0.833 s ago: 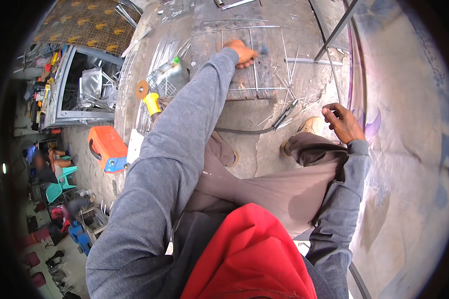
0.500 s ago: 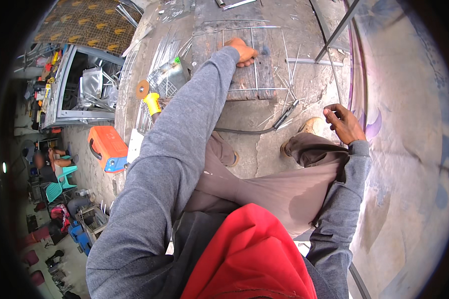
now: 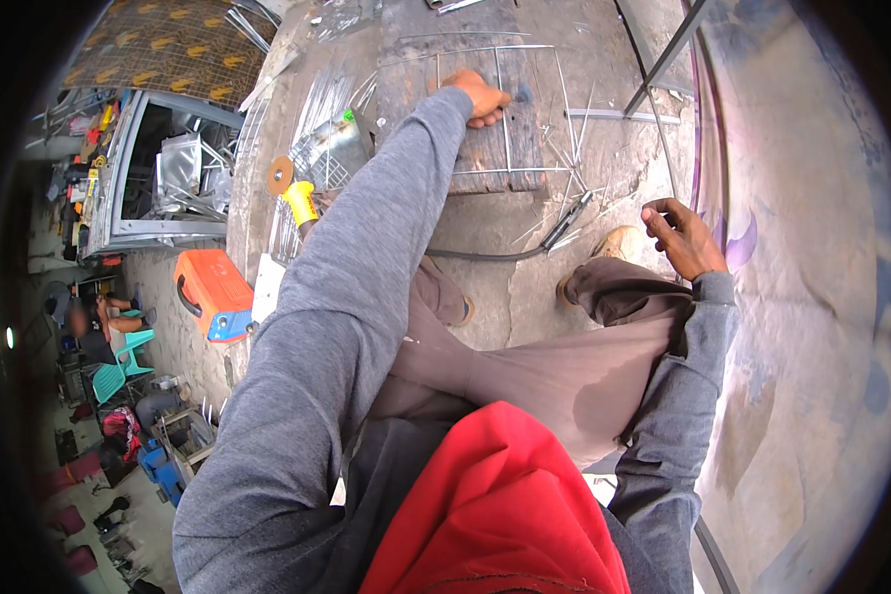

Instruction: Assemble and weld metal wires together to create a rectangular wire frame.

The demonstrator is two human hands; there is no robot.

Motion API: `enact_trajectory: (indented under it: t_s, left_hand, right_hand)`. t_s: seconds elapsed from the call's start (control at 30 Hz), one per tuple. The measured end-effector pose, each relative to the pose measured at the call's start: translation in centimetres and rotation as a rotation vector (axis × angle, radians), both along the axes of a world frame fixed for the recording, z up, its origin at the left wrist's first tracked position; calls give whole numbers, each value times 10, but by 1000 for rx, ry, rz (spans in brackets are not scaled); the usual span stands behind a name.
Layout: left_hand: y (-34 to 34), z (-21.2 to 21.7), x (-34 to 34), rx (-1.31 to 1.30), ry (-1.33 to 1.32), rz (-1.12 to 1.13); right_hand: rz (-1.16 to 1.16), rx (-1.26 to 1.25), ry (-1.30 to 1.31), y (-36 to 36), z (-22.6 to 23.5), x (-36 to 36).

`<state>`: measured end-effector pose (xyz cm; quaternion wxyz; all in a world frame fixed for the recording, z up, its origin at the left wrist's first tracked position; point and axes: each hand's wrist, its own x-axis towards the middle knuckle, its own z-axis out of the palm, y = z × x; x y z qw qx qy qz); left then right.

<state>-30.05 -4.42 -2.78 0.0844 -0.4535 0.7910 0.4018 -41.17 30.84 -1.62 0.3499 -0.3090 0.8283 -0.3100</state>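
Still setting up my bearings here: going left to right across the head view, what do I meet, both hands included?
Green chair → orange-and-blue case → yellow grinder → left hand → black holder on a cable → right hand.

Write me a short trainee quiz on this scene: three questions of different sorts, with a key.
1. Which hand is over the wooden board, and which is away from it?
2. True or false: the yellow tool with a round brown disc lies to the left of the wooden board.
3. What colour is the box with a dark handle?
A) green
B) orange and blue
C) white

Key:
1. The left hand is over the board; the right hand is away from it.
2. True.
3. B.
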Motion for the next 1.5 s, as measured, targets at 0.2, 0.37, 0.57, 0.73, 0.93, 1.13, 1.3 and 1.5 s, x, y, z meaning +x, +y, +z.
enact_trajectory:
  t_s: [0.2, 0.37, 0.57, 0.73, 0.93, 1.13, 1.3, 1.5]
  left_hand:
    - [1, 2, 2, 9, 16, 1]
    - [2, 4, 3, 24, 20, -5]
    - [1, 1, 4, 22, 45, 2]
    - [-2, -2, 3, 67, 60, 38]
    - [5, -1, 3, 55, 60, 46]
    - [6, -2, 4, 20, 28, 49]
    - [8, -1, 3, -1, 20, 35]
    - [5, -5, 4, -22, 12, 41]
  right_hand:
    - [3, 10, 3, 0, 0, 0]
    - [-1, 17, 14, -1, 2, 1]
    - [-6, 11, 3, -2, 2, 1]
    - [-12, 22, 8, -3, 2, 0]
    - [-12, 14, 11, -3, 3, 2]
    - [8, 7, 5, -6, 3, 2]
    - [17, -6, 3, -5, 0, -1]
    - [17, 23, 20, -8, 3, 1]
